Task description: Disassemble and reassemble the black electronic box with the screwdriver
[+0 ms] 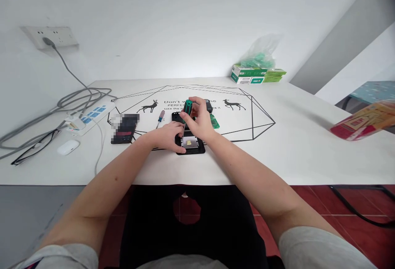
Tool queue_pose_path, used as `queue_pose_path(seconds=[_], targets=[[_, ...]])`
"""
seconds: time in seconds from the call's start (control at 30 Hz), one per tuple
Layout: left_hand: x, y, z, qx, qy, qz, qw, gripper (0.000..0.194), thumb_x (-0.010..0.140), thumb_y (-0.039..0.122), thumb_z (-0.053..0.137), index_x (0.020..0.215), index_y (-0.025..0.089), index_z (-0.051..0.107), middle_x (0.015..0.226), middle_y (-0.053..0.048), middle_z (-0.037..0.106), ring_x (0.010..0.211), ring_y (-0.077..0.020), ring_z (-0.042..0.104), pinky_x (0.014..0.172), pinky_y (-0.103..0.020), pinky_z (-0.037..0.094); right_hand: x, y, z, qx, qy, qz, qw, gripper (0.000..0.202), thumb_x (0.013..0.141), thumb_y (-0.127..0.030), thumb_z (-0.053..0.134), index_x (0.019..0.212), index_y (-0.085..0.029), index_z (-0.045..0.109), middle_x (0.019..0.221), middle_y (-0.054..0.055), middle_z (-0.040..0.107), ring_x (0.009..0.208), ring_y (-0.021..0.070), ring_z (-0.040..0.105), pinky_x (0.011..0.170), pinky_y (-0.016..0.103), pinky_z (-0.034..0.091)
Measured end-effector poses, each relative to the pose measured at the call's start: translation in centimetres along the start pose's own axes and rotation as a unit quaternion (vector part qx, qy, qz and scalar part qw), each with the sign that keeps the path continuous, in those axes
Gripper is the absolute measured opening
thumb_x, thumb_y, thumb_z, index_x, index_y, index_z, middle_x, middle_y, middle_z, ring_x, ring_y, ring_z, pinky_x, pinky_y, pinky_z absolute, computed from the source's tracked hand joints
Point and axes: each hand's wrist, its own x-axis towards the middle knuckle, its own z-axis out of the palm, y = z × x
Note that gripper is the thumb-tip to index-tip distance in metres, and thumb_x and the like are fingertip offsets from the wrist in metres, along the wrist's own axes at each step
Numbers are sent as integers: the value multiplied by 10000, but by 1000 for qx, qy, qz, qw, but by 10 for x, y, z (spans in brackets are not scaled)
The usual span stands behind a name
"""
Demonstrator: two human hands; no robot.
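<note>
A green-and-black screwdriver (187, 107) stands nearly upright in my right hand (201, 119), its shaft pointing down at the black device housing (199, 150). The screwdriver's tip is hidden behind my fingers. My left hand (169, 136) is closed on the housing's left side, thumb at the near edge. Inside the housing lies a silvery plate with a small yellowish square (189, 142) on it. Just behind my right hand is a green circuit board (214, 121), partly covered. Another black part (175, 117) lies behind the housing.
A second screwdriver (161, 116) and a phone (126, 129) lie to the left. Farther left are a power strip (92, 117), coiled cable, glasses (35, 147) and a white case (68, 147). Green boxes (249, 73) stand at the wall; a red-yellow package (358, 125) is at right.
</note>
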Motion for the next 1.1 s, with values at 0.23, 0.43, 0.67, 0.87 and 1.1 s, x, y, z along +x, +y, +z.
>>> queue_pose_path(seconds=[0.23, 0.43, 0.67, 0.87, 1.1], targets=[[-1, -1, 1, -13, 6, 2, 1000, 437, 776, 598, 863, 961, 267, 645, 1249, -108, 697, 1243, -383, 642, 980, -496, 608, -2, -1, 5, -1, -9, -23, 1000, 616, 986, -636, 667, 1463, -334, 422, 1069, 56, 714, 972, 283, 711, 872, 482, 607], [1, -9, 4, -12, 12, 2, 1000, 546, 739, 649, 917, 1069, 262, 720, 1413, -124, 663, 1380, -416, 597, 1086, -520, 577, -4, 1, 7, -7, -17, -21, 1000, 595, 1003, -538, 670, 1495, -317, 418, 1123, 74, 728, 1058, 298, 742, 930, 500, 635], [4, -9, 4, 2, 0, 2, 1000, 782, 741, 696, 929, 1346, 260, 696, 1483, -155, 653, 1458, -451, 544, 1169, -546, 519, -4, 1, 8, -16, -24, -51, 998, 577, 994, -510, 699, 1478, -308, 458, 1125, 86, 721, 1073, 318, 751, 897, 512, 650], [4, -2, -2, 23, 8, 0, 1000, 939, 735, 731, 907, 1480, 231, 631, 1668, -177, 530, 1576, -479, 428, 1259, -564, 423, -1, 12, 9, -11, -9, -80, 997, 585, 1011, -561, 686, 1476, -310, 436, 1092, 76, 708, 937, 282, 727, 795, 485, 636], [4, -7, -1, 34, -13, -19, 999, 1195, 727, 783, 885, 1685, 219, 448, 1802, -202, 362, 1644, -494, 328, 1325, -604, 321, 5, 14, 9, 37, 8, -125, 991, 544, 972, -572, 761, 1369, -299, 506, 1087, 58, 650, 854, 224, 647, 690, 405, 579]])
